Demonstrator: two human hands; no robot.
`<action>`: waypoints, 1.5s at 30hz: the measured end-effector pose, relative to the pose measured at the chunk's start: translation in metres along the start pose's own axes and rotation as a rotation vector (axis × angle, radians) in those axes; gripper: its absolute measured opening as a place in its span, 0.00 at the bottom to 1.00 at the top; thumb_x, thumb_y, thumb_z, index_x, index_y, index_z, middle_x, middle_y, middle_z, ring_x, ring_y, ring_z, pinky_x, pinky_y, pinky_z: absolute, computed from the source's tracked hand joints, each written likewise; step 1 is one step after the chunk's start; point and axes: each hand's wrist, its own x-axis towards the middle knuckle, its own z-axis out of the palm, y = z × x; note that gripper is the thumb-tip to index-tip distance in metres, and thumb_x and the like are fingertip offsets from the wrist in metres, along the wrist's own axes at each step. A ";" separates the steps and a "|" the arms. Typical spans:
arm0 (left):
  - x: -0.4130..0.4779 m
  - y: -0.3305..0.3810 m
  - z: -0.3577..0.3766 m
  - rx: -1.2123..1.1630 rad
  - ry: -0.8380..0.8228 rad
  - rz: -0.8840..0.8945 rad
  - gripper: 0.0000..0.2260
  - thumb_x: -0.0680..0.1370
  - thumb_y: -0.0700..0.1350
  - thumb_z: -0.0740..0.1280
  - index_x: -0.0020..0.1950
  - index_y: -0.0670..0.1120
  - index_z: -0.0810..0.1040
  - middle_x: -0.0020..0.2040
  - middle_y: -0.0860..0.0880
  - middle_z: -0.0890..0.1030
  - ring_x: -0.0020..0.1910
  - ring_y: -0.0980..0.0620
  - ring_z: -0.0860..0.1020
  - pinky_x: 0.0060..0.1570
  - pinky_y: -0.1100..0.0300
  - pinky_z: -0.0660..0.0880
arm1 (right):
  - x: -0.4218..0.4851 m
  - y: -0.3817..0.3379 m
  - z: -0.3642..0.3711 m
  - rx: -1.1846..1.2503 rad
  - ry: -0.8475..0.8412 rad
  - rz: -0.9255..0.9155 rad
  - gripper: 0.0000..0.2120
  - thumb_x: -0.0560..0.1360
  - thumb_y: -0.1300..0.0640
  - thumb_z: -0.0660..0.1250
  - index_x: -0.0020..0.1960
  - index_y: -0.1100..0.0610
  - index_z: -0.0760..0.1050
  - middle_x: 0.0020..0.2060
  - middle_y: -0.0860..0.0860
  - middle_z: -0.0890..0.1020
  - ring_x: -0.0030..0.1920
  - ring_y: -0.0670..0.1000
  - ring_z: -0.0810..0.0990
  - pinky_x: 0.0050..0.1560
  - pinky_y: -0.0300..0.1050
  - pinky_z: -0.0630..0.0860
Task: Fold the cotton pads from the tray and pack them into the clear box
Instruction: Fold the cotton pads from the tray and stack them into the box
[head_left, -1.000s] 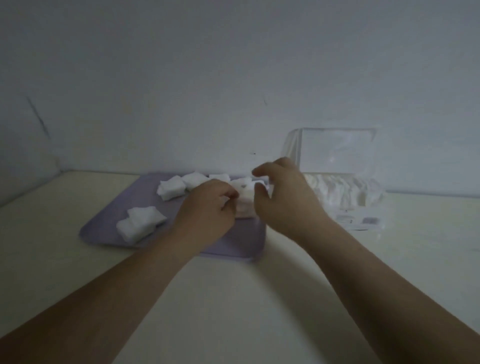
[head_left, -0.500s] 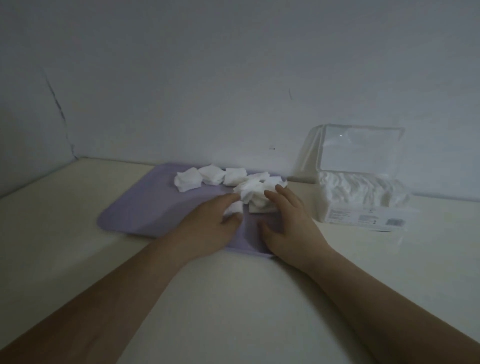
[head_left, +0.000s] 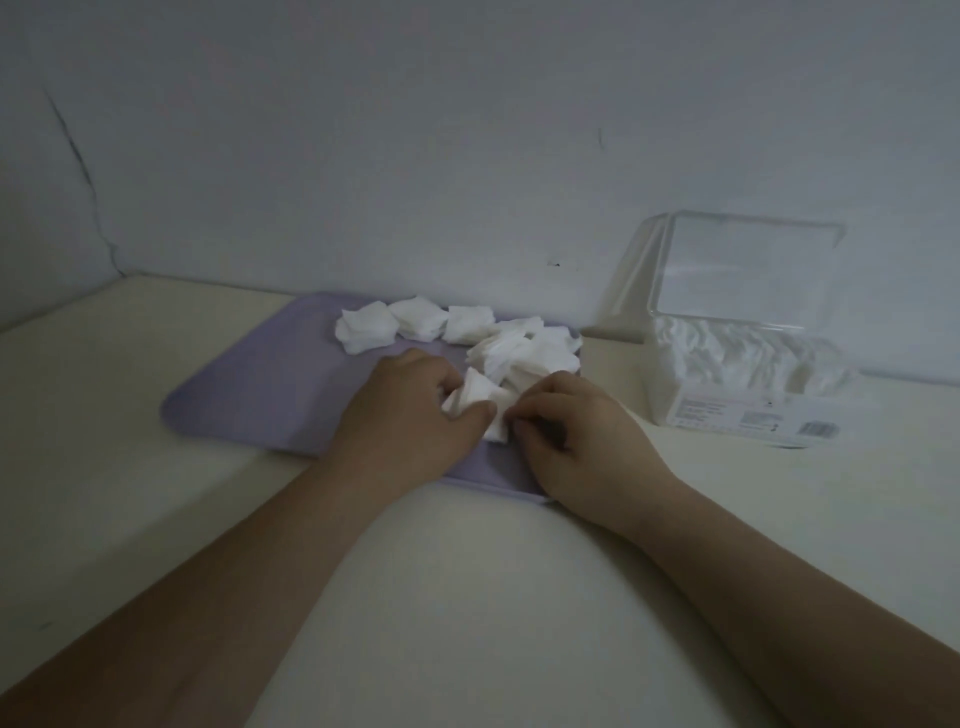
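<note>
Over the lilac rectangular plastic tray (head_left: 270, 395), the left hand (head_left: 415, 410) and right hand (head_left: 576, 436) both pinched one white square cotton pad (head_left: 480, 397), their curled fingers (head_left: 540, 410) hiding its near edge.

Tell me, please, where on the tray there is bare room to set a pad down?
The tray is bare across its left half, between its left rim, the back row of pads and the left hand. The right side is crowded: the loose pile, and the right hand pinching a pad with the left.
</note>
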 end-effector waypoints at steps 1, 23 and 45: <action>-0.001 0.001 0.000 -0.010 0.010 0.030 0.16 0.68 0.63 0.68 0.45 0.52 0.81 0.47 0.53 0.79 0.50 0.50 0.78 0.50 0.53 0.77 | 0.000 0.000 0.000 0.015 0.008 0.010 0.10 0.73 0.55 0.66 0.47 0.53 0.86 0.45 0.50 0.83 0.46 0.54 0.82 0.49 0.53 0.79; -0.003 -0.014 -0.012 -0.005 -0.041 -0.144 0.25 0.70 0.69 0.66 0.45 0.48 0.83 0.44 0.53 0.84 0.47 0.51 0.82 0.50 0.48 0.80 | -0.003 0.000 -0.010 0.329 0.102 0.230 0.25 0.75 0.63 0.74 0.68 0.45 0.76 0.43 0.42 0.81 0.44 0.41 0.79 0.47 0.25 0.71; -0.004 -0.012 -0.016 -0.392 0.034 -0.051 0.05 0.74 0.42 0.77 0.44 0.50 0.82 0.36 0.57 0.82 0.34 0.64 0.76 0.37 0.70 0.70 | -0.001 -0.001 -0.014 0.377 0.050 0.327 0.19 0.72 0.65 0.77 0.59 0.49 0.82 0.46 0.40 0.84 0.43 0.40 0.81 0.48 0.26 0.74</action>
